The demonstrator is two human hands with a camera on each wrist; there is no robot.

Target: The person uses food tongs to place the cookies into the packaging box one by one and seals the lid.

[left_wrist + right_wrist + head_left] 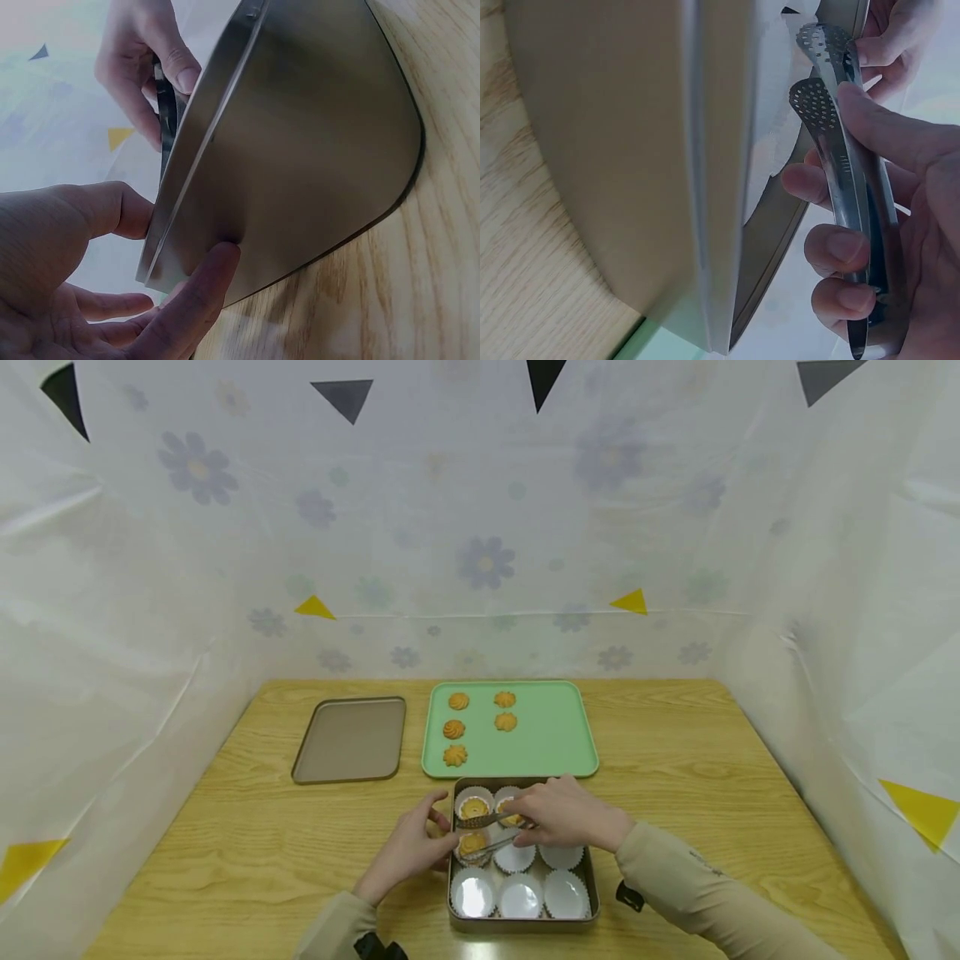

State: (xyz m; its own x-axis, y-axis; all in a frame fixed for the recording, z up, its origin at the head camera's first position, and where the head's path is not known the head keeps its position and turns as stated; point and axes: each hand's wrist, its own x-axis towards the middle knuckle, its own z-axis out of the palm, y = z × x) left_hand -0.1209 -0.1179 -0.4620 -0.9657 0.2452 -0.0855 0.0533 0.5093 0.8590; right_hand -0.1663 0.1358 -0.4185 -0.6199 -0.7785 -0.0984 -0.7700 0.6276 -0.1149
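In the head view, a metal baking tin holds rows of white paper cups. Piped cookies sit in the back-left, back-middle and middle-left cups. My right hand grips metal tongs with perforated tips, over the tin. The tongs' arms are spread, one on either side of the middle-left cookie; whether they touch it I cannot tell. My left hand is at the tin's left side, thumb near the rim. In the left wrist view, a fingertip touches the tin's outer wall.
Behind the tin lies a green tray with several piped cookies, in two columns on its left half. A flat brown tray is at the back left. All stand on a wooden table enclosed by white curtains.
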